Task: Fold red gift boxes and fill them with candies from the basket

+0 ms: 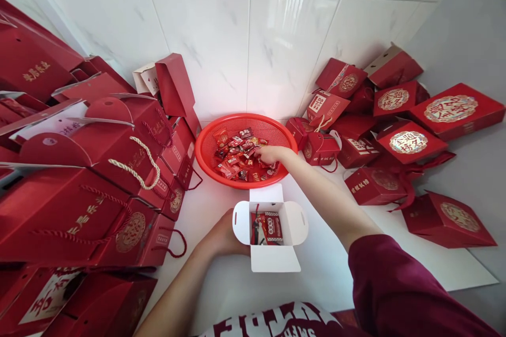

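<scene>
My left hand [229,234] is closed around the left side of a small gift box [263,259], its fingers partly hidden behind the box. The box's white flaps are spread outward, and a red packet [271,226] and other small items lie inside. Reaching forward, my right hand [271,154] is in a red plastic basket [203,160]. Its curled fingertips are among the wrapped candies [233,160], mostly in red wrappers. What they pinch, if anything, is too small to tell.
Stacked red gift boxes with rope handles [130,163] crowd the left side. More red boxes [411,142] are piled on the right, some tipped over. A white tiled wall [213,37] rises behind the basket, which stands on a white tabletop [213,210].
</scene>
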Motion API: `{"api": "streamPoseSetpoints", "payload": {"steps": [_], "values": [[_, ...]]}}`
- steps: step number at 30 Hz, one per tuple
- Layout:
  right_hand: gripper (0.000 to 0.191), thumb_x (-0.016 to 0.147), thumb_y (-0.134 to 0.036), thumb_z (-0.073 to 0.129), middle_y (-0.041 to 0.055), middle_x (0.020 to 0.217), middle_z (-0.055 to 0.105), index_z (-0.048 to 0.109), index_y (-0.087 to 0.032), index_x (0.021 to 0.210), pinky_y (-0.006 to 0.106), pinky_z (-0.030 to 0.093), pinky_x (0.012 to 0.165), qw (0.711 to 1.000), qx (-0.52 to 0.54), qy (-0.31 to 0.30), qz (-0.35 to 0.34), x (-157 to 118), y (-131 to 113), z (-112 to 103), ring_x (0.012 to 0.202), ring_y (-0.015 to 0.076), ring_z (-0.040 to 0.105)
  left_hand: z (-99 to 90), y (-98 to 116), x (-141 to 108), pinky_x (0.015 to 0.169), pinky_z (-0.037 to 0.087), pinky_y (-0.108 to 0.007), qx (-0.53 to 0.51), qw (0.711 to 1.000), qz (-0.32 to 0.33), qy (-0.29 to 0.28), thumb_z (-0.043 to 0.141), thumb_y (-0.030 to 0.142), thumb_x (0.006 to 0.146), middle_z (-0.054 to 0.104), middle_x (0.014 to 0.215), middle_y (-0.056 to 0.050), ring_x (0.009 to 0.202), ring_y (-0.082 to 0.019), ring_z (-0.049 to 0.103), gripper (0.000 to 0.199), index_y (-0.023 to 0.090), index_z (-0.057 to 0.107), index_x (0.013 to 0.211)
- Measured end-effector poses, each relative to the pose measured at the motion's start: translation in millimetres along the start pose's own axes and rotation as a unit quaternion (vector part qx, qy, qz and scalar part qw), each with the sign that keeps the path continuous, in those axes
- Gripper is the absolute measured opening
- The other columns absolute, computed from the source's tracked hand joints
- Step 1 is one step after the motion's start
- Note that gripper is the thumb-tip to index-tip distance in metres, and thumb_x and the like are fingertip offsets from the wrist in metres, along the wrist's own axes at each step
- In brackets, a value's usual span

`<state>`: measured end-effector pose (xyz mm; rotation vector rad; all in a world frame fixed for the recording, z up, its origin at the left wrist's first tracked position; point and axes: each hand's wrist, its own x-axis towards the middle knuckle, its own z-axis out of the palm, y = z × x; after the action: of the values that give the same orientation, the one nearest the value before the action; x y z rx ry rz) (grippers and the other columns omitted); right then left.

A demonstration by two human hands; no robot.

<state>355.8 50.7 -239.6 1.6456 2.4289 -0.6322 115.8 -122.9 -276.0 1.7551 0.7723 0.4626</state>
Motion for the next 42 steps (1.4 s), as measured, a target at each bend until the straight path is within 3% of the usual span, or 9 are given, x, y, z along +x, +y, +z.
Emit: {"api": "streamPoseSetpoints", "payload": {"steps": [5,8,11,17,22,26,32,38,42], "values": [[0.094,0.064,-0.019,0.076,0.0148,0.153,0.045,0.042,-0.024,0.152,0.034,0.053,0.088,0.996,-0.033,-0.075,0.025,0,1,12,0.116,0.0334,0.064,0.1,3,0,0.104,0.050,-0.043,0.005,1.000,-0.002,0.007,0.084,0.016,0.051,0.065,0.135,-0.008,0.118,-0.035,0.063,0.084,0.024,0.060,0.131],[0.108,0.057,-0.018,0.082,0.0153,0.160,0.031,0.036,-0.025,0.155,0.035,0.052,0.091,0.996,-0.045,-0.077,0.026,-1,2,14,0.125,0.0367,0.057,0.2,4,0,0.103,0.050,-0.042,0.002,1.000,-0.005,0.007,0.083,0.016,0.052,0.065,0.134,-0.006,0.116,-0.034,0.064,0.084,0.026,0.060,0.132],[0.108,0.058,-0.019,0.083,0.0190,0.157,0.036,0.033,-0.020,0.155,0.035,0.051,0.092,0.997,-0.049,-0.055,0.032,-2,0,12,0.126,0.0358,0.056,0.3,6,0,0.102,0.051,-0.041,0.003,1.000,-0.002,0.003,0.083,0.017,0.053,0.069,0.128,-0.003,0.112,-0.033,0.066,0.082,0.027,0.060,0.131],[0.080,0.058,-0.021,0.086,0.0131,0.120,0.069,0.059,-0.017,0.133,0.029,0.051,0.078,0.998,-0.031,-0.056,0.019,-3,-6,6,0.102,0.0299,0.067,-0.5,4,0,0.103,0.050,-0.044,0.006,1.000,-0.009,-0.001,0.083,0.016,0.052,0.067,0.132,-0.004,0.111,-0.032,0.067,0.078,0.026,0.063,0.126],[0.038,0.067,-0.021,0.082,0.0071,0.099,0.075,0.074,-0.018,0.103,0.026,0.047,0.068,1.000,0.001,-0.028,-0.013,-5,-4,6,0.086,0.0240,0.068,-0.3,3,-1,0.104,0.049,-0.046,0.006,1.000,0.000,-0.001,0.083,0.016,0.052,0.065,0.135,-0.006,0.122,-0.036,0.061,0.085,0.027,0.059,0.133],[0.022,0.080,-0.020,0.072,0.0048,0.098,0.075,0.075,-0.019,0.101,0.024,0.046,0.074,0.998,0.039,0.034,-0.043,-9,-3,3,0.088,0.0195,0.067,0.5,2,-1,0.103,0.050,-0.043,0.006,1.000,0.011,0.009,0.083,0.017,0.053,0.065,0.136,-0.004,0.122,-0.036,0.061,0.085,0.028,0.058,0.134],[0.023,0.094,-0.029,0.057,0.0053,0.100,0.074,0.074,-0.018,0.103,0.025,0.042,0.081,0.986,0.089,0.127,-0.063,-16,-8,-1,0.091,0.0187,0.065,1.3,2,-1,0.103,0.050,-0.048,0.012,1.000,-0.004,0.005,0.085,0.021,0.052,0.066,0.133,-0.008,0.115,-0.037,0.065,0.085,0.024,0.059,0.133],[0.034,0.096,-0.039,0.053,0.0058,0.080,0.070,0.071,-0.014,0.082,0.026,0.039,0.072,0.972,0.137,0.185,-0.046,-22,-12,0,0.077,0.0178,0.061,1.4,5,-2,0.105,0.049,-0.044,-0.001,1.000,0.007,0.009,0.087,0.023,0.051,0.068,0.130,-0.004,0.121,-0.037,0.061,0.090,0.027,0.056,0.136],[0.029,0.090,-0.041,0.062,0.0075,0.093,0.071,0.069,-0.014,0.096,0.029,0.044,0.078,0.954,0.197,0.220,-0.048,-32,-11,-1,0.086,0.0199,0.062,0.9,6,-2,0.104,0.050,-0.046,-0.002,1.000,0.000,0.005,0.089,0.025,0.051,0.068,0.129,-0.006,0.117,-0.037,0.064,0.083,0.026,0.062,0.129]]}}
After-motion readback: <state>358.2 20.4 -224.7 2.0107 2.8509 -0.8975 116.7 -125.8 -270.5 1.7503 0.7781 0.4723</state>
